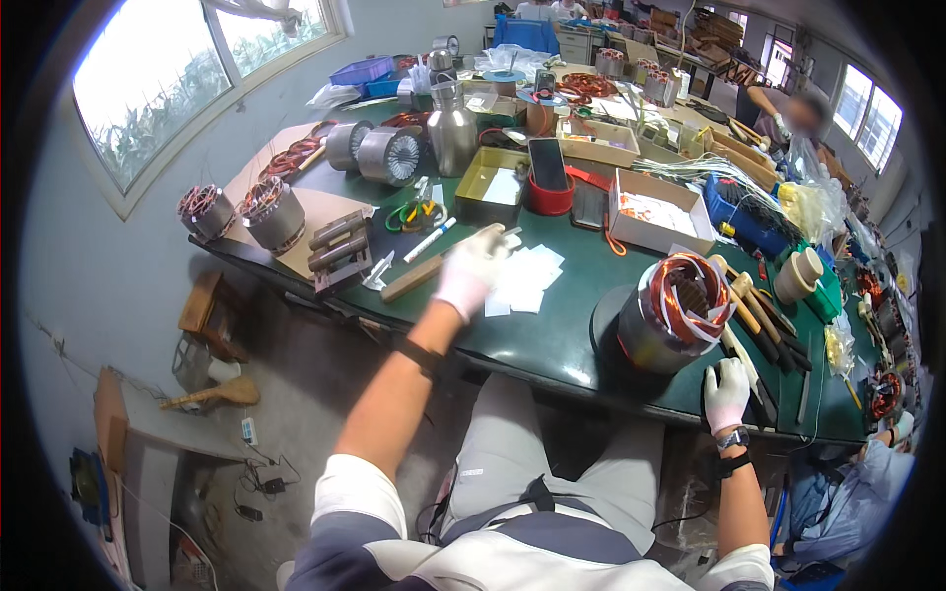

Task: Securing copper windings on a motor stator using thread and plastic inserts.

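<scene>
My left hand (471, 268), in a white glove, is over the green table beside a flat wooden strip (414, 278) and several white paper pieces (525, 280). Its fingers are drawn together around something small and pale at the tips, too small to name. Gloved too, my right hand (727, 394) rests at the table's front edge with its fingers curled; what lies under them is hidden. Just left of it stands a motor stator (672, 313) with copper windings and white insulation around its open top. Mallets with wooden handles (753, 307) lie beyond that hand.
Near the left hand are scissors (416, 215), a white marker (430, 239) and an olive metal tray (490, 185). A phone (548, 164) leans in a red holder. A cardboard box (658, 209) holds white pieces. More stators (272, 215) stand at left. Another person (783, 116) works at far right.
</scene>
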Tool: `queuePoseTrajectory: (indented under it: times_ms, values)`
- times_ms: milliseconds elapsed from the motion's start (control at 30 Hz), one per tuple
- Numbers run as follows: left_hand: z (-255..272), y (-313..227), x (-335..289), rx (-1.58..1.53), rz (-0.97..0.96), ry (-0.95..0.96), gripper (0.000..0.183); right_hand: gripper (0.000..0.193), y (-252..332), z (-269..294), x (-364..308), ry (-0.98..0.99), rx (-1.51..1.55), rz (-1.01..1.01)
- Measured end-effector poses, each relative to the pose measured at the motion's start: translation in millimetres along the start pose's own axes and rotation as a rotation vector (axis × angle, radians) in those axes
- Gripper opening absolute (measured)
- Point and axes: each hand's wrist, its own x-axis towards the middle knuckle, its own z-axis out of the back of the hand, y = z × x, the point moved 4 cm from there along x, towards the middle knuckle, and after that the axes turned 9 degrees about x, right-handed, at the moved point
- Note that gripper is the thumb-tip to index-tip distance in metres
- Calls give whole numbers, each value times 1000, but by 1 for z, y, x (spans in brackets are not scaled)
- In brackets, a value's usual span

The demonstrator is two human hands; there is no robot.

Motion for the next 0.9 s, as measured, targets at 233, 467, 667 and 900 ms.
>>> queuePoseTrajectory:
  times_ms: [233,467,667,900]
  values:
    - [29,139,77,420,379,4,35,17,6,-3,7,-17,33,-15]
    - [17,198,83,532,471,230,30,17,12,-2,10,-7,64,-53]
    - [10,170,99,527,466,326,53,17,6,2,8,-1,46,-66]
    - [23,149,100,555,534,279,54,17,8,1,9,-21,85,-64]
